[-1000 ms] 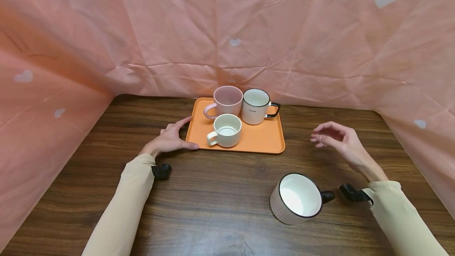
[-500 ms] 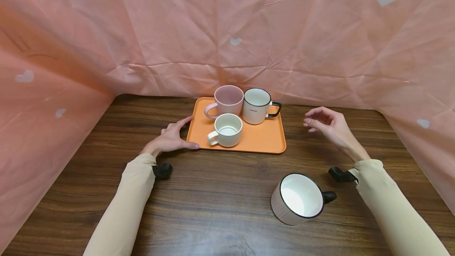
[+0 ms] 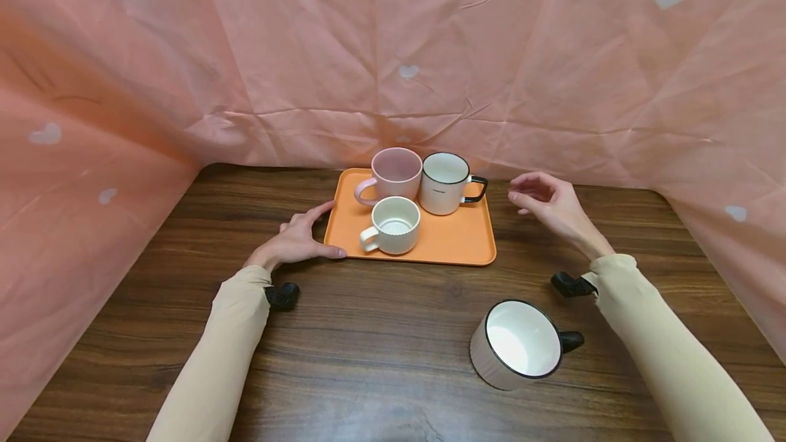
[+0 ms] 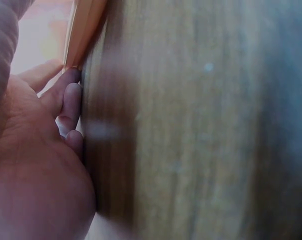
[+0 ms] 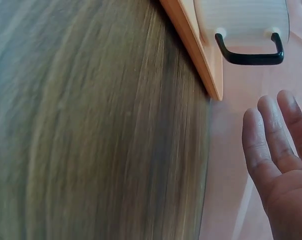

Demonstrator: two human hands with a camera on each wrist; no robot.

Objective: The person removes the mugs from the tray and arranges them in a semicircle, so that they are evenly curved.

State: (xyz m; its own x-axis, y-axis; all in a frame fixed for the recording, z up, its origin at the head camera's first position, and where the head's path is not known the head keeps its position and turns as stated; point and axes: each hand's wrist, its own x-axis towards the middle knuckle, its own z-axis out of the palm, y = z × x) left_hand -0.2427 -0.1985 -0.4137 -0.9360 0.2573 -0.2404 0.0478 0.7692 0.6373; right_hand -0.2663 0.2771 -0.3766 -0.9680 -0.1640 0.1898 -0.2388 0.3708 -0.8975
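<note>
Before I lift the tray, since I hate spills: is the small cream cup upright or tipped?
Upright: the small cream cup stands on the orange tray, its mouth facing up.

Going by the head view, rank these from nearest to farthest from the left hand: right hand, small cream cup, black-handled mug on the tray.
1. Small cream cup: front part of the orange tray.
2. Black-handled mug: back of the tray, farther right.
3. Right hand: beyond the tray's right edge.

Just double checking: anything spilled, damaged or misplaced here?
No visible spills or damage. The nearest mug looks left out: it's on the table, while the pink mug, small cup and lettered mug share the orange tray.
</note>
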